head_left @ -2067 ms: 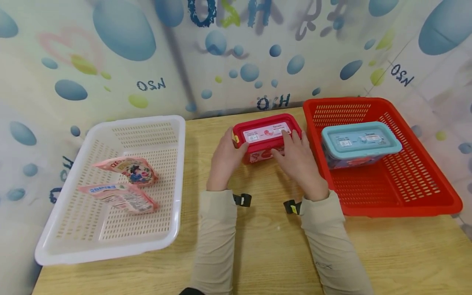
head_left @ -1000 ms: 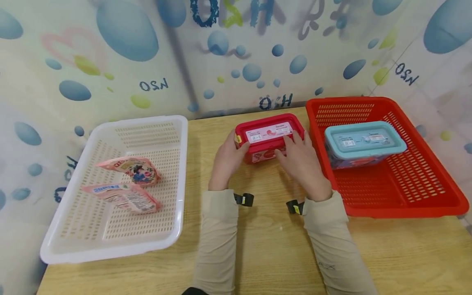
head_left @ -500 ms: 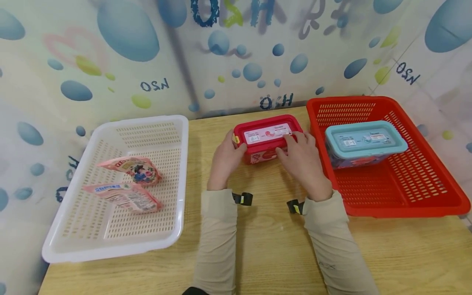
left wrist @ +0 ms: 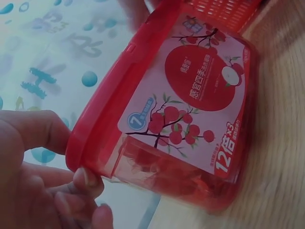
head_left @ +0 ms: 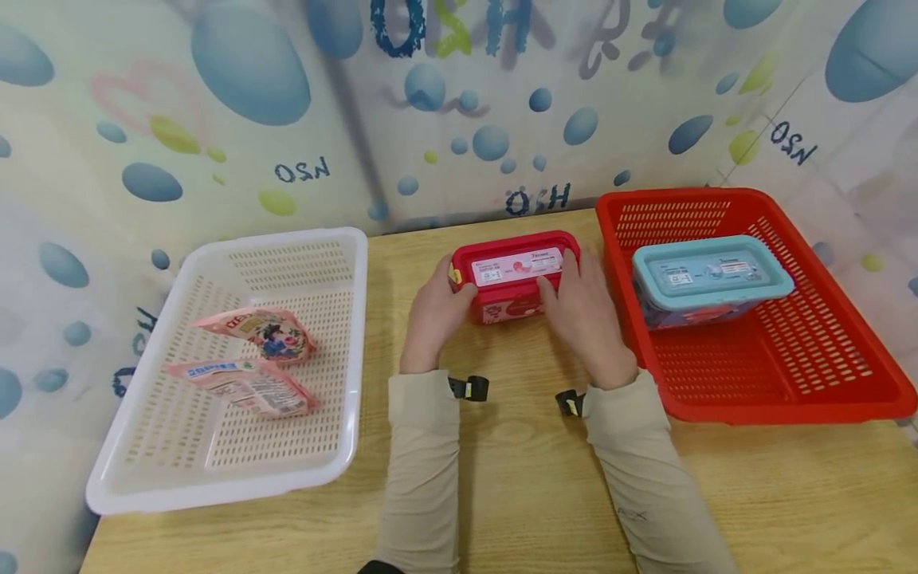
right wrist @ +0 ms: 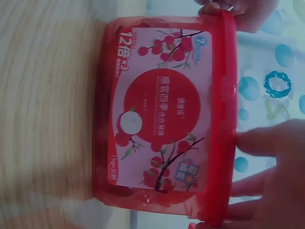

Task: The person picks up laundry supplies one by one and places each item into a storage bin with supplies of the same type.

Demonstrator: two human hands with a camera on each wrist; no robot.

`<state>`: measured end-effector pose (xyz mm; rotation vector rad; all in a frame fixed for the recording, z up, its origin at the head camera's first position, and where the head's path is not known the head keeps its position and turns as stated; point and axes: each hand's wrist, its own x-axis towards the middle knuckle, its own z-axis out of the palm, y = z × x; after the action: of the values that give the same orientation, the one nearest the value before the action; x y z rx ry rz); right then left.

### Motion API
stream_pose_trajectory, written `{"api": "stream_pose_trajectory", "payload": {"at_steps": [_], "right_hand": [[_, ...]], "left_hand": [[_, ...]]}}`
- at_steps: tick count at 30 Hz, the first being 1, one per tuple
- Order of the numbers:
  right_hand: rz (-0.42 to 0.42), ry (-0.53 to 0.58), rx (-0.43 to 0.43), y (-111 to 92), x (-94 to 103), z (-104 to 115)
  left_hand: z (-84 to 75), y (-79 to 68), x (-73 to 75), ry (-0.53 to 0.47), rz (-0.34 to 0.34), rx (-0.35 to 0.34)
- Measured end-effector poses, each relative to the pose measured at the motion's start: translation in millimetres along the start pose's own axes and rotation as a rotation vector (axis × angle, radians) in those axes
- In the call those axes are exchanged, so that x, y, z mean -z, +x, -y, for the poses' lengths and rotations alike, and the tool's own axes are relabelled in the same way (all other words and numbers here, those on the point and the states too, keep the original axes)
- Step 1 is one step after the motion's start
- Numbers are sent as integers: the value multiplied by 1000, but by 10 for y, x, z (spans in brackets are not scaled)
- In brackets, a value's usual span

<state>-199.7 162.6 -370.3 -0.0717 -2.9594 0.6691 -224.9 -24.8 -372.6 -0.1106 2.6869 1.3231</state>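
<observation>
A red-lidded laundry pod box (head_left: 512,307) with a pink lychee label stands on the table at centre, between my hands in the head view. Its lid (right wrist: 228,100) looks closed in the right wrist view. My left hand (head_left: 436,315) grips the lid's left end, thumb at the front corner and fingers round the side. On the opposite end my right hand (head_left: 586,319) holds the lid, with the thumb on its front edge and the fingers at the right side. Clear walls show red contents in the left wrist view. The box's back is hidden.
To the right stands a red basket (head_left: 717,410) holding a box with a light blue lid (head_left: 710,271). A white basket (head_left: 351,351) on the left contains two pink packets (head_left: 276,331). A patterned wall (head_left: 488,104) rises behind the wooden table (head_left: 516,478).
The red-lidded box has shifted slightly toward me and left. My right fingers have slid from the lid's top to its right end; my left hand keeps its grip.
</observation>
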Motion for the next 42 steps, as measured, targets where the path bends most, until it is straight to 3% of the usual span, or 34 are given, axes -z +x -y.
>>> {"api": "stream_pose_trajectory", "payload": {"at_steps": [13,19,27,34,42], "right_hand": [[34,35,-67,-16,-105,-41],[-43,70,-50,-1,-142,-53],[-107,75,-31,23,-150,-60],[-83,72,-44,43,-150,-62],[-48,142,-101,75,-146,-44]], "left_hand": [[68,-20,30,55,7,-3],[83,-34,47,93,-25,-26],[83,-39,131,127,-27,26],[85,-19,142,131,-44,28],[100,-4,143,118,-29,62]]}}
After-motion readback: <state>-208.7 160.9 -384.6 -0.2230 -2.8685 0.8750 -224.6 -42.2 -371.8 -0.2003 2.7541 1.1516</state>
